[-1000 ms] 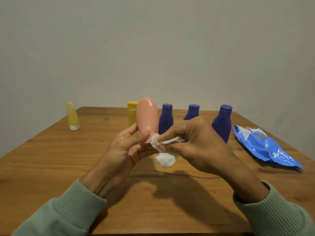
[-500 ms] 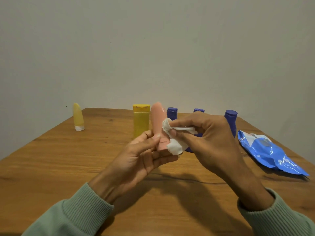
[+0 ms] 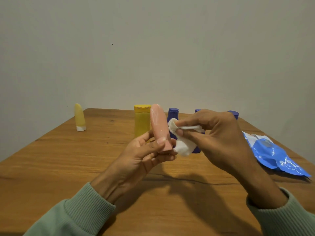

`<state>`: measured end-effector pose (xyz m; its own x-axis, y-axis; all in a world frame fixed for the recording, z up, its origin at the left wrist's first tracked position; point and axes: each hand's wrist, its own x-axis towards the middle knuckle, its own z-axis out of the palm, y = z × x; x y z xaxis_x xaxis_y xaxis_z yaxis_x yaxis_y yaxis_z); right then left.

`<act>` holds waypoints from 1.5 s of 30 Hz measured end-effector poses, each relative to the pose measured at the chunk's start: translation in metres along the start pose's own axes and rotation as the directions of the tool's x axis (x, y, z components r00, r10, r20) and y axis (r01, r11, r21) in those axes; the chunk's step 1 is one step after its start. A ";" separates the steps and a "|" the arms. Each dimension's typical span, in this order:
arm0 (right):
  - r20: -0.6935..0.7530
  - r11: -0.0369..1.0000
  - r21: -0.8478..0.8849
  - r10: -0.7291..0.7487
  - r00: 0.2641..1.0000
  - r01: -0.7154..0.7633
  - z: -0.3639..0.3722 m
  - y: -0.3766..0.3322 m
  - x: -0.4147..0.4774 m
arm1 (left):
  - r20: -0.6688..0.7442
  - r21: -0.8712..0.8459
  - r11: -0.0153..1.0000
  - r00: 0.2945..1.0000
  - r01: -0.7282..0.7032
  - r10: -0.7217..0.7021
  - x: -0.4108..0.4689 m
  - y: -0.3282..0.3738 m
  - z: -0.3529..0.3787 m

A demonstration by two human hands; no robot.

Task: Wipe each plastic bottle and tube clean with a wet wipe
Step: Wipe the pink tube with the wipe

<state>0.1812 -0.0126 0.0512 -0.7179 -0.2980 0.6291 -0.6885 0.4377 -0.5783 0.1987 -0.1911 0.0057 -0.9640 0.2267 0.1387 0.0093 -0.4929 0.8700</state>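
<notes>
My left hand (image 3: 144, 154) grips the lower end of a pink tube (image 3: 158, 123), which stands upright above the wooden table (image 3: 68, 167). My right hand (image 3: 214, 138) pinches a white wet wipe (image 3: 183, 145) and presses it against the tube's right side. Behind them stand a yellow bottle (image 3: 141, 121) and three dark blue bottles, one (image 3: 173, 114) beside the tube, two partly hidden by my right hand. A small yellow tube (image 3: 79, 117) stands on its white cap at the far left.
A blue wet-wipe pack (image 3: 271, 154) lies at the right of the table, its flap open. A grey wall stands right behind the table's far edge. Bare wood spreads in front of and left of my hands.
The pink tube has turned from its broad face to its narrow side. My right hand moved the wipe up from the tube's base to its right side.
</notes>
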 end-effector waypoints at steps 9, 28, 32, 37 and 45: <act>0.152 0.997 -0.061 0.046 0.987 -0.037 0.002 -0.005 -0.002 | 0.056 -0.156 0.986 0.997 0.064 -0.056 -0.002 -0.003 -0.004; -0.009 0.997 -0.078 0.021 1.000 -0.022 0.012 -0.006 -0.005 | 0.094 0.020 1.000 0.995 0.019 -0.020 -0.001 -0.010 -0.005; 0.062 0.998 -0.056 0.003 0.998 0.000 0.012 -0.007 -0.004 | 0.062 0.020 0.999 0.998 -0.027 0.025 0.001 -0.011 -0.007; 0.247 1.000 0.002 0.005 0.969 -0.005 0.006 -0.011 -0.006 | 0.001 0.088 0.994 0.998 -0.067 0.067 0.003 -0.011 -0.007; -0.025 0.969 -0.214 -0.133 0.991 0.125 0.016 -0.001 -0.008 | 0.050 0.456 0.888 0.998 -0.051 0.032 -0.005 -0.011 -0.001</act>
<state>0.1859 -0.0244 0.0379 -0.6170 -0.3322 0.7134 -0.7347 0.5680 -0.3710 0.2032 -0.1877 -0.0047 -0.9487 0.2526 0.1899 0.1788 -0.0664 0.9816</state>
